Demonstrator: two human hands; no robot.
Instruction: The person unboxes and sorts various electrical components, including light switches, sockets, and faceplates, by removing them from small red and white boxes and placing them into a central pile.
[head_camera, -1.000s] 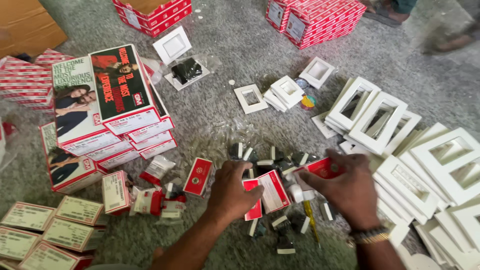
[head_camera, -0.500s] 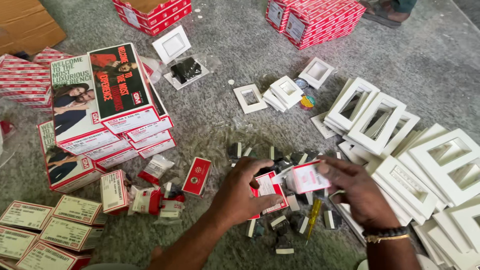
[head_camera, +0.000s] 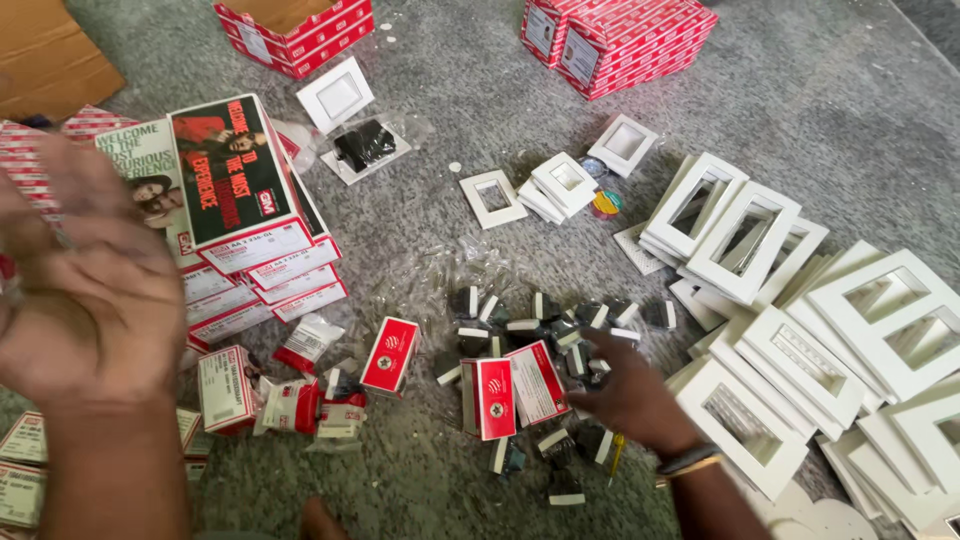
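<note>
- While reaching into the switch modules (head_camera: 540, 330) mid-floor, right hand (head_camera: 625, 395) rests fingers spread, grasping nothing visible.
- Left hand (head_camera: 85, 300) raised, blurred; grip cannot be told.
- Advisable: pinch one module, clear of the small red boxes (head_camera: 505, 390).

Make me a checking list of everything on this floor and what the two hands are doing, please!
Surface: grey speckled floor.
Job's things: small red boxes and a pile of dark switch modules.
Clutter: white frame plates, stacked printed cartons, red cartons.
Hands: left hand raised, blurred, grip unclear; right hand low on the switch pile, fingers spread.
Cables: nothing seen.
Surroundings: brown cardboard at top left.
</note>
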